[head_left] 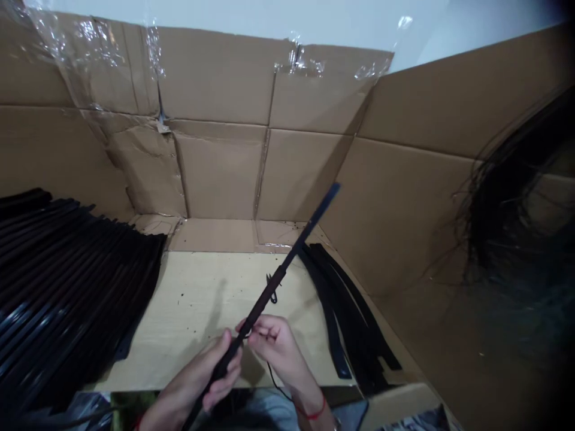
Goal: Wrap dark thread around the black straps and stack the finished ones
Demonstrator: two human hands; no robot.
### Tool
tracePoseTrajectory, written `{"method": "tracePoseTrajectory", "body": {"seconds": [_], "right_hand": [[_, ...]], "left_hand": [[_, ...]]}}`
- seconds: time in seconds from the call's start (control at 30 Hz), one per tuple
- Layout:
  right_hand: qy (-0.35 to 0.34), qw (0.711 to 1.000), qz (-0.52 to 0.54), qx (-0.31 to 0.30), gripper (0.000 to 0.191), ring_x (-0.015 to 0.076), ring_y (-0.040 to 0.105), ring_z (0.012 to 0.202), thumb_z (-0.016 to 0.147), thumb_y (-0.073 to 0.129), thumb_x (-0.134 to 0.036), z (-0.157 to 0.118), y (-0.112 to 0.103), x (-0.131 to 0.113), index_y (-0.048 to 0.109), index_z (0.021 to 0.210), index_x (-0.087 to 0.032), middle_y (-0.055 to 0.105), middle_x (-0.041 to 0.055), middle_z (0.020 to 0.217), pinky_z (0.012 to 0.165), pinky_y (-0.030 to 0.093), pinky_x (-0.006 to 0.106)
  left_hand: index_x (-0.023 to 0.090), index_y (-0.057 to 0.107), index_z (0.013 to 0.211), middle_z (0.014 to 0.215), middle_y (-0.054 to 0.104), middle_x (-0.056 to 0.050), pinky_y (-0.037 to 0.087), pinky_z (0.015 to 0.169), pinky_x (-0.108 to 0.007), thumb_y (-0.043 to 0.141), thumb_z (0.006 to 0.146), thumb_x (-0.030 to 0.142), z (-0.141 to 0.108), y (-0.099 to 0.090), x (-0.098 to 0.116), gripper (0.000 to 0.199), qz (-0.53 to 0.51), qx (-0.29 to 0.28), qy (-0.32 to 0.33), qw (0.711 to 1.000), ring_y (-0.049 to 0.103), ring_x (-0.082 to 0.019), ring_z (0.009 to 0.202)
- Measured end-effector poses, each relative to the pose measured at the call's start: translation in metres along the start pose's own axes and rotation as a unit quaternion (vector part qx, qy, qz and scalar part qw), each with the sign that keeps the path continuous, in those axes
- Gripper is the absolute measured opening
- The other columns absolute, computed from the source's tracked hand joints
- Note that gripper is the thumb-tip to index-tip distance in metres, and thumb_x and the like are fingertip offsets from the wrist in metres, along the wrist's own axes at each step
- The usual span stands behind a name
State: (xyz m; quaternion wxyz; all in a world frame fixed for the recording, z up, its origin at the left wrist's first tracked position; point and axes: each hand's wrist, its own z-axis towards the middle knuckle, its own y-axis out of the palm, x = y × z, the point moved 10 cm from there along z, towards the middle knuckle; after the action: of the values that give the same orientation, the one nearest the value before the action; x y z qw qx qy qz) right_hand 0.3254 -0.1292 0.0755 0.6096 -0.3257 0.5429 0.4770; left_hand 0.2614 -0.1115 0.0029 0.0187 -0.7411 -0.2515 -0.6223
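Note:
A long, narrow dark strip (261,304) runs slantwise up from the bottom of the head view, its flat bluish end pointing to the upper right. My left hand (220,365) is closed around its lower part. Just above that grip, my right hand (272,341) pinches a thin black cord (275,381) against the strip, and the cord trails down past my right wrist. Farther up, a small twisted tie (272,290) with loose ends loops round the strip. What lies directly under my right fingertips is partly hidden.
A large pile of dark strips (81,287) covers the table's left side. Several more curved black strips (354,311) lie at the right. Taped cardboard walls (220,173) enclose the light tabletop (188,311). A bundle of thin black strands (498,197) hangs at the right.

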Motion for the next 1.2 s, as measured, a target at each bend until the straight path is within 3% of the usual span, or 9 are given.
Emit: {"method": "tracePoseTrajectory", "body": {"seconds": [0.13, 0.23, 0.4, 0.57, 0.73, 0.87, 1.0, 1.13, 1.2], "right_hand": [[-0.033, 0.994, -0.016, 0.099, 0.046, 0.0099, 0.042, 0.05, 0.071, 0.074, -0.056, -0.008, -0.016, -0.006, 0.057, 0.062, -0.014, 0.047, -0.0017, 0.053, 0.046, 0.033, 0.02], [-0.019, 0.999, -0.018, -0.025, 0.048, 0.0093, 0.04, 0.051, 0.072, 0.072, -0.058, -0.014, 0.009, -0.008, 0.056, 0.063, -0.013, 0.047, -0.001, 0.056, 0.046, 0.029, 0.02], [-0.064, 0.994, -0.053, 0.075, 0.048, 0.0055, 0.024, 0.045, 0.087, 0.06, -0.049, -0.009, -0.01, -0.016, 0.043, 0.058, -0.015, 0.031, -0.0056, 0.05, 0.042, 0.019, 0.02], [0.008, 0.999, 0.048, -0.002, 0.041, 0.011, 0.049, 0.052, 0.073, 0.074, -0.052, -0.003, 0.003, 0.009, 0.065, 0.08, -0.012, 0.057, 0.0023, 0.062, 0.047, 0.037, 0.02], [-0.041, 0.995, 0.009, 0.091, 0.038, 0.0133, 0.056, 0.057, 0.074, 0.075, -0.048, -0.007, -0.014, 0.0, 0.069, 0.079, -0.011, 0.063, 0.0046, 0.065, 0.052, 0.043, 0.021], [0.007, 1.0, 0.002, 0.029, 0.041, 0.0111, 0.052, 0.046, 0.076, 0.071, -0.051, -0.007, -0.001, 0.006, 0.062, 0.069, -0.012, 0.057, 0.0014, 0.055, 0.043, 0.037, 0.019], [-0.013, 0.996, -0.001, 0.093, 0.037, 0.0104, 0.053, 0.049, 0.079, 0.071, -0.047, -0.013, -0.017, -0.002, 0.061, 0.069, -0.013, 0.058, 0.0004, 0.056, 0.046, 0.041, 0.019], [0.033, 0.997, 0.064, 0.009, 0.044, 0.0139, 0.06, 0.061, 0.063, 0.084, -0.044, -0.008, -0.005, 0.011, 0.071, 0.091, -0.012, 0.069, 0.0051, 0.072, 0.056, 0.048, 0.022], [0.024, 0.995, 0.069, 0.074, 0.041, 0.0117, 0.056, 0.055, 0.06, 0.085, -0.043, -0.006, -0.017, 0.016, 0.072, 0.084, -0.011, 0.066, 0.003, 0.064, 0.051, 0.044, 0.02]], "left_hand": [[0.015, 0.052, 0.069, 0.048, 0.041, 0.006, 0.02, 0.041, -0.017, 0.047, 0.071, 0.08, -0.01, -0.022, 0.009, 0.065, 0.0, 0.119, 0.047, 0.992, 0.033, -0.004, 0.041], [0.017, 0.052, 0.069, 0.042, 0.033, 0.008, 0.013, 0.037, -0.019, 0.033, 0.072, 0.084, -0.014, 0.016, -0.026, 0.07, -0.101, -0.043, -0.127, 0.986, 0.02, -0.003, 0.033], [0.017, 0.05, 0.072, 0.047, 0.044, 0.006, 0.027, 0.04, -0.015, 0.057, 0.068, 0.076, -0.008, -0.017, 0.023, 0.06, 0.008, 0.137, 0.101, 0.985, 0.037, -0.004, 0.039], [0.019, 0.048, 0.07, 0.037, 0.03, 0.01, 0.016, 0.03, -0.018, 0.041, 0.075, 0.078, -0.001, 0.012, -0.008, 0.059, -0.073, -0.047, -0.036, 0.996, 0.02, -0.005, 0.029], [0.018, 0.055, 0.087, 0.056, 0.052, 0.003, 0.037, 0.044, -0.018, 0.062, 0.073, 0.066, -0.004, -0.02, 0.009, 0.05, 0.03, 0.113, 0.092, 0.989, 0.043, -0.008, 0.046], [0.018, 0.05, 0.069, 0.04, 0.038, 0.006, 0.034, 0.036, -0.022, 0.042, 0.062, 0.089, 0.006, 0.004, -0.002, 0.071, 0.001, -0.014, 0.037, 0.999, 0.033, -0.008, 0.033], [0.016, 0.051, 0.072, 0.05, 0.046, 0.005, 0.03, 0.043, -0.015, 0.059, 0.07, 0.072, 0.005, -0.015, 0.008, 0.056, 0.032, 0.088, 0.075, 0.993, 0.039, -0.005, 0.043], [0.019, 0.048, 0.08, 0.043, 0.036, 0.009, 0.023, 0.034, -0.019, 0.039, 0.07, 0.083, 0.003, 0.008, -0.014, 0.066, -0.023, 0.006, -0.037, 0.999, 0.026, -0.006, 0.034], [0.019, 0.049, 0.081, 0.047, 0.04, 0.007, 0.029, 0.039, -0.02, 0.045, 0.07, 0.081, 0.001, 0.004, 0.0, 0.064, 0.015, 0.041, 0.023, 0.999, 0.032, -0.007, 0.039]]}}
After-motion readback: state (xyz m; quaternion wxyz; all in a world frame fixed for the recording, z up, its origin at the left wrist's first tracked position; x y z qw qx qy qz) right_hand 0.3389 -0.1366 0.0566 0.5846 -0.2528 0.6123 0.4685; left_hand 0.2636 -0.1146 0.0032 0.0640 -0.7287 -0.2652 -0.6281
